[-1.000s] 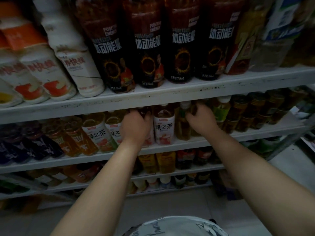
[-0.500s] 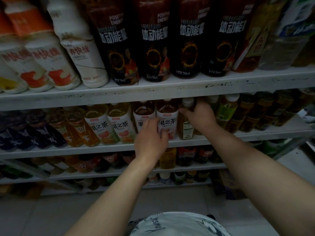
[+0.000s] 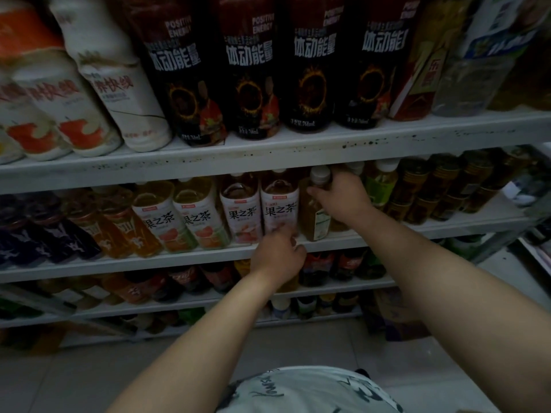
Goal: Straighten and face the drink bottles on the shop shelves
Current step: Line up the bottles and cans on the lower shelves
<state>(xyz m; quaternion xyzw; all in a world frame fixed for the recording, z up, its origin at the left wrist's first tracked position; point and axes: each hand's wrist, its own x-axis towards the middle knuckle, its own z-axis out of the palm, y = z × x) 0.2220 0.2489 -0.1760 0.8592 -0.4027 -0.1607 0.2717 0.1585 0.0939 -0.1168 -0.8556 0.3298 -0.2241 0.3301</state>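
On the second shelf stands a row of tea bottles with white labels facing out; the rightmost one has a pink label. My left hand hovers at the shelf edge just below it, fingers loosely curled near the bottle's base and holding nothing. Right of that bottle stands an amber bottle with a white cap, turned so its small back label shows. My right hand is wrapped around its neck and shoulder, hiding the bottles behind it.
Tall black energy drink bottles and white milk drink bottles fill the top shelf. A green-labelled bottle and dark brown bottles stand right of my right hand. Lower shelves hold more drinks above a tiled floor.
My left hand has come off the tea bottles and dropped to the shelf edge. My right hand has stayed on the amber bottle.
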